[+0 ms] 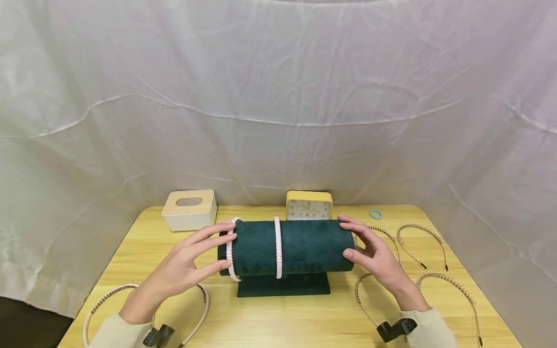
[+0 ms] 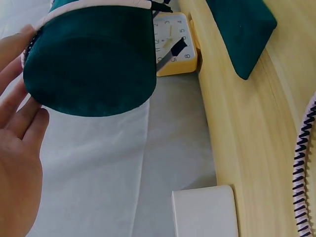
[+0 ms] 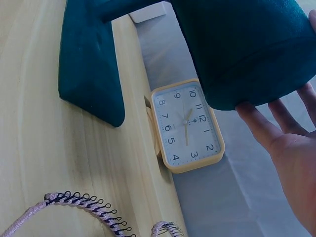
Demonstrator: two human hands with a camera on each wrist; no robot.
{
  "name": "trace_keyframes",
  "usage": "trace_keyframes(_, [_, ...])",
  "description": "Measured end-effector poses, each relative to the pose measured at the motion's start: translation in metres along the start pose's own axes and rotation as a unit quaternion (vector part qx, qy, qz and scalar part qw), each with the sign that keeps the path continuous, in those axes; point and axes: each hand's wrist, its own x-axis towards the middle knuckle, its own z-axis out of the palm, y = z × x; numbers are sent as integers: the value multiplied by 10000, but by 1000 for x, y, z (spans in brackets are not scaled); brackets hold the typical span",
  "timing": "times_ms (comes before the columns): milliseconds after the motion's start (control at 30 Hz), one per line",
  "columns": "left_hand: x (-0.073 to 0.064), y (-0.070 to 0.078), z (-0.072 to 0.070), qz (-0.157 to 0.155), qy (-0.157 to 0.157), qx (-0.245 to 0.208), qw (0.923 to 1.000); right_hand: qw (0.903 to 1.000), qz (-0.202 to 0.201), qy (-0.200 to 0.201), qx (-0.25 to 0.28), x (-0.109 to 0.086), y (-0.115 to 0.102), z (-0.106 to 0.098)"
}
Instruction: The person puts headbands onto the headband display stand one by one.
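Note:
A dark green velvet headband stand (image 1: 315, 246), a thick horizontal roll on a flat base (image 1: 283, 285), stands at the table's middle. Two pale pink headbands with dark teeth sit over the roll, one headband (image 1: 279, 249) near its middle and another headband (image 1: 229, 253) at its left end. My left hand (image 1: 184, 263) holds the left-end headband, fingers on its upper part and thumb low at the front. At the opposite end, my right hand (image 1: 380, 258) grips the roll, thumb in front and fingers behind. Its fingertips (image 3: 247, 111) touch the roll's edge in the right wrist view.
Behind the stand are a yellow alarm clock (image 1: 309, 208) and a white tissue box (image 1: 191, 217) with a wooden top. A blue ring (image 1: 376, 214) lies at the back right. One headband (image 1: 203, 309) rests under my left forearm; several more, like this headband (image 1: 454, 282), lie on the right.

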Motion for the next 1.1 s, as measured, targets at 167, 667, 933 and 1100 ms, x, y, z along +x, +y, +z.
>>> trace_keyframes(167, [3, 1, 1, -69, -65, 21, 10000, 10000, -21, -12, -40, 0, 0, 0])
trace_keyframes(667, [19, 5, 8, 1172, 162, 345, 9924, 10000, -82, -27, -27, 0, 2, 0])
trace_keyframes(933, [22, 7, 9, 986, -37, 634, 9931, 9999, -127, -44, 71, 0, 3, 0])
trace_keyframes(1100, [25, 9, 12, 958, -105, 980, 9905, 9999, -136, -20, 47, 0, 3, 0])
